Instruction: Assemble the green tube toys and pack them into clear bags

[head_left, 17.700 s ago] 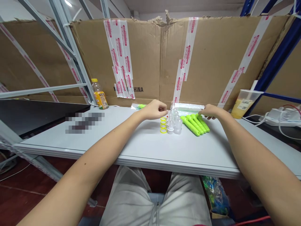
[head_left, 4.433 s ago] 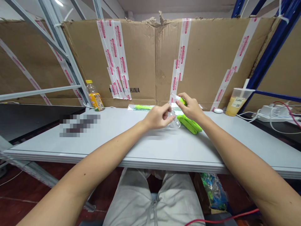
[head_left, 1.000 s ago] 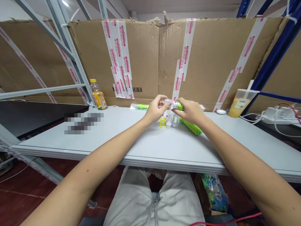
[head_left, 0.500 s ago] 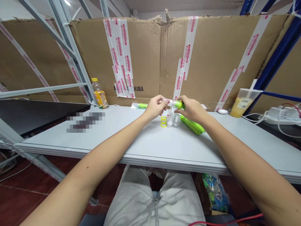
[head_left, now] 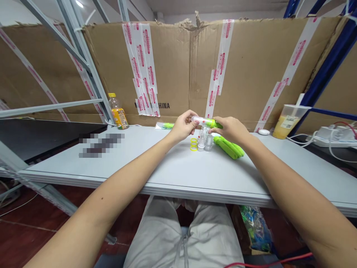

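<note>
A clear plastic tube [head_left: 200,120] is pinched lightly between the thumb and fingers of the left hand [head_left: 184,126], and the lime-green plastic handle [head_left: 216,124] in line with it is gripped by the curled right hand [head_left: 232,128]. Both are held nearly level above the white tabletop [head_left: 173,169], beside yellow rings [head_left: 193,144], clear plastic pieces [head_left: 208,143] and more lime-green handles [head_left: 228,148]. Both parts are best kept coaxial—pressure applied evenly, the clear wall not squeezed—though whether they are fully seated cannot be told.
</note>
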The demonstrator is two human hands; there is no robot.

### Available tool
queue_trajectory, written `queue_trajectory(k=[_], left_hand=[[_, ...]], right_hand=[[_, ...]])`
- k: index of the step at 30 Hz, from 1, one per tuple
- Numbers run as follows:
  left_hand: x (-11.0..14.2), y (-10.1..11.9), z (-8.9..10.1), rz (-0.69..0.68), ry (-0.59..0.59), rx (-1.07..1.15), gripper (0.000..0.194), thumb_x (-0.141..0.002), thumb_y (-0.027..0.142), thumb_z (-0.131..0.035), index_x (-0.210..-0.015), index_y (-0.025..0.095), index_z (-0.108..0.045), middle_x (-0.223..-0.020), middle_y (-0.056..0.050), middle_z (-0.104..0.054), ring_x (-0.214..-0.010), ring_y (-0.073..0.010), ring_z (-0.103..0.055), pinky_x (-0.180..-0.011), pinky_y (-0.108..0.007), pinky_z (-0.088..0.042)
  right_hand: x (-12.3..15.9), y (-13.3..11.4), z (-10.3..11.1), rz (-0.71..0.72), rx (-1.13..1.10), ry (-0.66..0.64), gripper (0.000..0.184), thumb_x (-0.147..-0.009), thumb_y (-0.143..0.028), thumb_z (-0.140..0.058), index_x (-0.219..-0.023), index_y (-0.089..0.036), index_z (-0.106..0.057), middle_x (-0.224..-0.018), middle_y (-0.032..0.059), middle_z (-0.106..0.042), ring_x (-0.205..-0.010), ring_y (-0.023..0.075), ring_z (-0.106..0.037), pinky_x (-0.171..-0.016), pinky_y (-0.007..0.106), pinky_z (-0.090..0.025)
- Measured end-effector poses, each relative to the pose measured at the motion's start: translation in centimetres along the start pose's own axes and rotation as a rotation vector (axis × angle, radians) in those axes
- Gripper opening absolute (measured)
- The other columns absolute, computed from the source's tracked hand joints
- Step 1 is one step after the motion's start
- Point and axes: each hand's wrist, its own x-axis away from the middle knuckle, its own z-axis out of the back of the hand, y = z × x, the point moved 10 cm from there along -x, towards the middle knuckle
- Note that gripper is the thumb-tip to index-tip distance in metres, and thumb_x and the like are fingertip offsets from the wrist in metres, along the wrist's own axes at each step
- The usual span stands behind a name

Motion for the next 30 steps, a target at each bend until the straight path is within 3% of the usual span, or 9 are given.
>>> queue_trajectory(k=[7, 12, 18, 23, 27, 30], left_hand=[[0.0, 0.1, 0.7, 0.063, 0.002, -0.020, 0.045, -0.074, 0.049, -0.078, -0.100, 0.016, -0.060, -0.074, -0.001, -0.067, -0.046, -0.0072, -0.054, -0.037, -0.019, -0.036], [0.3, -0.6, 0.4, 0.194, -0.022, -0.037, 0.051, -0.078, 0.063, -0.070, -0.089, 0.014, -0.061, -0.061, -0.002, -0.064, -0.037, -0.0064, -0.046, -0.035, -0.021, -0.028], [0.3, 1.1, 0.2, 0.112, -0.081, 0.002, 0.044, -0.072, 0.053, -0.080, -0.080, 0.016, -0.058, -0.059, 0.001, -0.057, -0.043, -0.0042, -0.042, -0.041, -0.020, -0.028], [0.6, 1.8, -0.6, 0.078, -0.172, -0.025, 0.044, -0.073, 0.052, -0.080, -0.084, 0.016, -0.056, -0.064, 0.000, -0.061, -0.047, -0.0062, -0.048, -0.041, -0.020, -0.032], [0.7, 1.0, -0.5, 0.094, -0.115, -0.015, 0.047, -0.075, 0.056, -0.077, -0.088, 0.017, -0.053, -0.062, 0.002, -0.061, -0.042, -0.0067, -0.050, -0.037, -0.019, -0.035], [0.8, -0.4, -0.2, 0.179, -0.064, 0.002, 0.048, -0.077, 0.060, -0.073, -0.086, 0.016, -0.055, -0.058, 0.001, -0.061, -0.037, -0.0081, -0.051, -0.034, -0.020, -0.033]], right_hand=[[-0.3, -0.1, -0.5, -0.006, 0.072, -0.015, 0.035, -0.097, -0.052, -0.051, -0.097, -0.019, -0.061, -0.090, 0.0100, -0.072, -0.075, 0.0238, -0.062, -0.059, 0.030, -0.025], [-0.3, -1.5, 0.3, 0.037, 0.083, 0.074, 0.034, -0.098, -0.049, -0.051, -0.102, -0.018, -0.062, -0.098, 0.0120, -0.070, -0.082, 0.0249, -0.062, -0.060, 0.031, -0.025], [0.0, -1.6, 0.2, 0.059, -0.066, 0.060, 0.036, -0.098, -0.052, -0.049, -0.089, -0.020, -0.062, -0.085, 0.0078, -0.068, -0.071, 0.0201, -0.057, -0.059, 0.030, -0.026], [0.1, -1.4, -0.1, 0.093, -0.198, -0.053, 0.042, -0.096, -0.058, -0.048, -0.084, -0.021, -0.063, -0.070, 0.0030, -0.063, -0.061, 0.0159, -0.050, -0.057, 0.028, -0.027], [0.1, -1.4, 0.5, 0.103, -0.064, 0.030, 0.041, -0.095, -0.057, -0.050, -0.093, -0.020, -0.067, -0.080, 0.0062, -0.067, -0.068, 0.0185, -0.055, -0.059, 0.029, -0.027], [0.2, -1.8, 0.6, 0.104, 0.065, 0.108, 0.041, -0.095, -0.055, -0.051, -0.105, -0.019, -0.068, -0.089, 0.0088, -0.069, -0.073, 0.0207, -0.058, -0.058, 0.030, -0.024]])
